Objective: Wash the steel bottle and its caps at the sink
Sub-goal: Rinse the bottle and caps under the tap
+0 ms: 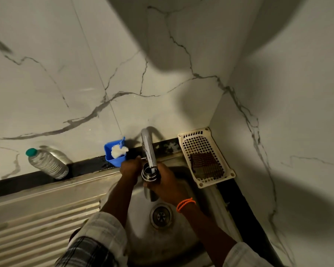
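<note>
Right hand is gripping the steel bottle under the tap at 12 o'clock of the sink, left hand is reaching the tap lever, fingers' state unclear; overfilling could splash.

White marble-look wall tiles w/ grey veins covered the back wall & the right wall, meeting in a corner at right. A black counter strip ran along the wall base. Steel drainboard w/ ridges lay at left. Light was dim, w/ big soft shadows on the upper tiles & right wall. On the strip: a clear plastic bottle w/ green cap, a blue holder w/ a white brush, & a cream perforated tray in the corner.
</note>
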